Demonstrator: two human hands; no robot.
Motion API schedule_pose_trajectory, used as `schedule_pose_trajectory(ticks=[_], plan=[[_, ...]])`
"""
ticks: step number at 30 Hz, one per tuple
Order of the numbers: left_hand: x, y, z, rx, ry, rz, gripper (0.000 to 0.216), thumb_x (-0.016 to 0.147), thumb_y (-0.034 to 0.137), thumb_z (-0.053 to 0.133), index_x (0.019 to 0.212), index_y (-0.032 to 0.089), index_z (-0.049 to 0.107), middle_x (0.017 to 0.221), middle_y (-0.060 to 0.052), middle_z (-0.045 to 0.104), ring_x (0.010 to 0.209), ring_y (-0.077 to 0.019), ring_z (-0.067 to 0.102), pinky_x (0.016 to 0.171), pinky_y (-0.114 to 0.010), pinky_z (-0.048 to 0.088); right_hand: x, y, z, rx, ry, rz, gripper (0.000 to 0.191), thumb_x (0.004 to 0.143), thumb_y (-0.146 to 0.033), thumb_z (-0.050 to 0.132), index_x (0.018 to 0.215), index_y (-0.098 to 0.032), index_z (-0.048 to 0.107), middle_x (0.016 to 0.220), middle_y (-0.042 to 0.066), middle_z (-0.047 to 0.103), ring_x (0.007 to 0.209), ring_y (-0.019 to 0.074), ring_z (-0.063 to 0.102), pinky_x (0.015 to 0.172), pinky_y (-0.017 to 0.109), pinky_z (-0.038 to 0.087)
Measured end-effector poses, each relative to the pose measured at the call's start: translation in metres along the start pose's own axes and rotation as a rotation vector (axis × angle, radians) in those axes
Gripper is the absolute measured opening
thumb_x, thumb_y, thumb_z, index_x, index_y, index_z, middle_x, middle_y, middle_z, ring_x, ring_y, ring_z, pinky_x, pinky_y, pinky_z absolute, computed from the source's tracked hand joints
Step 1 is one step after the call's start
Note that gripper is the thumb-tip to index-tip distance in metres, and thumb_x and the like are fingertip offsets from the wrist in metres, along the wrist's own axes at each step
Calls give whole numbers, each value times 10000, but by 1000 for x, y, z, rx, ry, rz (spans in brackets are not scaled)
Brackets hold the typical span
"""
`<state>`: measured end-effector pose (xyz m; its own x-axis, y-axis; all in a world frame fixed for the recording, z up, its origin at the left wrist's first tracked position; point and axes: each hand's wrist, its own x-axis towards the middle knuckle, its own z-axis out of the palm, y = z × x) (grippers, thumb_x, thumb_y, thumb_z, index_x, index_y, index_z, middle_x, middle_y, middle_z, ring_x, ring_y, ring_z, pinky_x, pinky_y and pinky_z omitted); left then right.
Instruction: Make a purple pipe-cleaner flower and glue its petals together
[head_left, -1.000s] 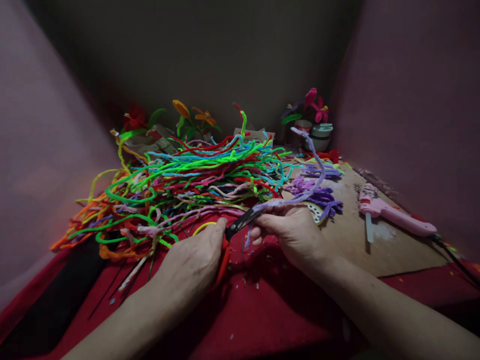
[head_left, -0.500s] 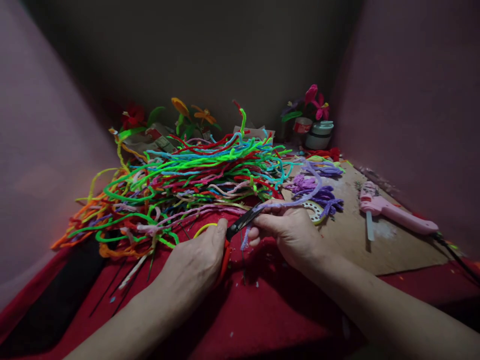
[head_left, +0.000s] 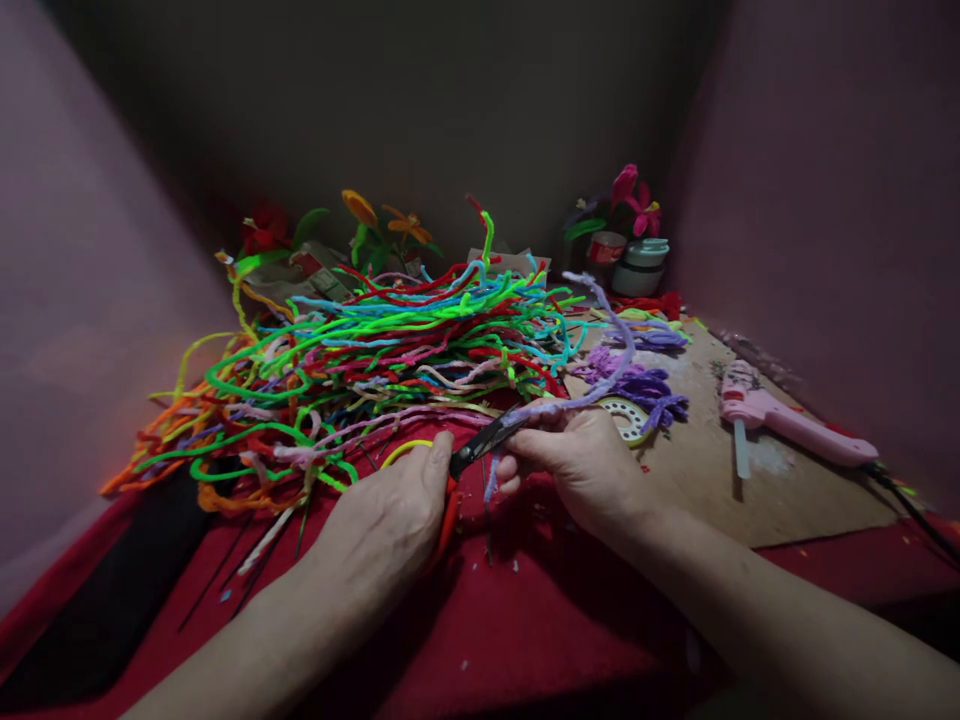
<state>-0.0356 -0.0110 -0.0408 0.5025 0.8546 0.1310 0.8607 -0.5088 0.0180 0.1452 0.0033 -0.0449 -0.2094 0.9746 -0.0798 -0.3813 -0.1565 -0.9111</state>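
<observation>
My left hand (head_left: 401, 505) is closed around the handles of a pair of scissors (head_left: 480, 445) with dark blades and red-orange grips. The blades point right, against the fingers of my right hand (head_left: 585, 460). That hand pinches a lilac pipe cleaner (head_left: 624, 350), whose long end curves up and away to the right while a short end hangs below the fingers. Where the blades meet the pipe cleaner is partly hidden by the fingertips. Behind both hands lies a big tangled heap of coloured pipe cleaners (head_left: 420, 330), green, red, blue, orange and pink.
A pink glue gun (head_left: 795, 425) with a cord rests on a cardboard sheet (head_left: 697, 500) at right. Purple pipe cleaner bundles (head_left: 637, 395) and a white perforated ring (head_left: 628, 420) lie nearby. Fuzzy flowers and a lidded jar (head_left: 640, 268) stand behind. Red cloth (head_left: 525, 620) covers the table.
The long end of the lilac pipe cleaner has swung up, its tip now higher and further left. Both hands and the scissors have stayed almost in place.
</observation>
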Motion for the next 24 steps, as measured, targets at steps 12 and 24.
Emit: schedule_pose_trajectory(ticks=[12,24], plan=[[-2,4,-4,97,-41,-26,375,822,64,245,1103,123,485,854,-86,601,758,-171,589,712,-324,508,1,-1,2,-13,27,22,126,629,-213,689,680,-109,639,508,22,623,422,115,582,441,226,514],[-5,3,2,30,-147,15,384,833,114,281,1198,123,397,933,-113,622,758,-178,617,617,-276,510,4,3,1,38,14,71,139,629,-201,693,691,-98,623,514,25,624,422,110,584,445,216,513]])
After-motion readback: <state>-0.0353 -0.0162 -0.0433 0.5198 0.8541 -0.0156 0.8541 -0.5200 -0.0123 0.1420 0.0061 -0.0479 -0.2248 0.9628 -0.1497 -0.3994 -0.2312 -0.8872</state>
